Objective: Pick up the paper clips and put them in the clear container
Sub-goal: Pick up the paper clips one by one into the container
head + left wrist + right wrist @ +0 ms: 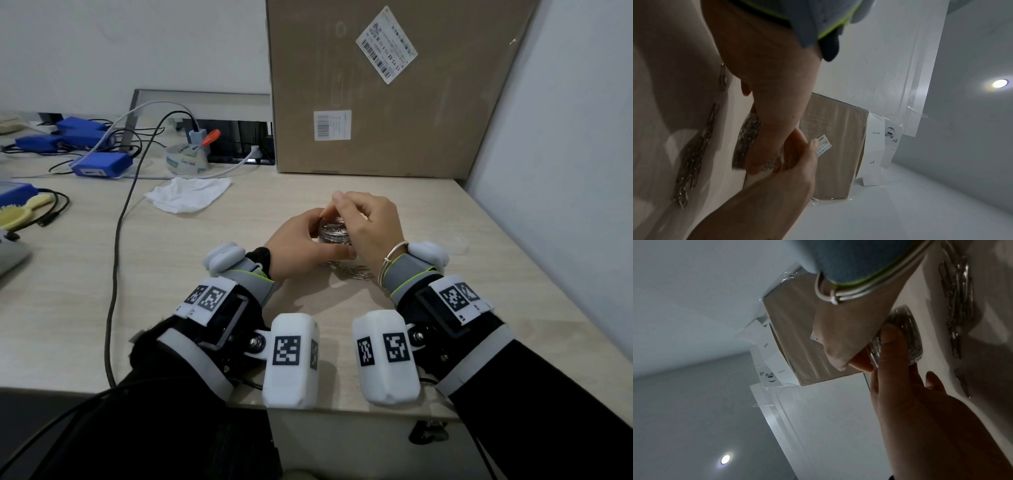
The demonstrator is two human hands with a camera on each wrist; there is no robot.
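Pale wood table (342,342), white walls; cardboard box (376,102) at back; L hand (298,246) grip wraps clear container (334,234); R hand (370,222) grip pinched above it; paper clips (352,272) nr front edge.

A head camera looks down at the bench (428,212), while both wrist cameras sit low and close, tilted upward, sharing the cardboard box (834,146) behind.

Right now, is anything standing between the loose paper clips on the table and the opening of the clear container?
Partly. Both hands crowd the small clear plastic container: the left hand grips its side, and the right hand arches over its mouth. The loose silver paper clips lie on the table just in front, with no other object between.
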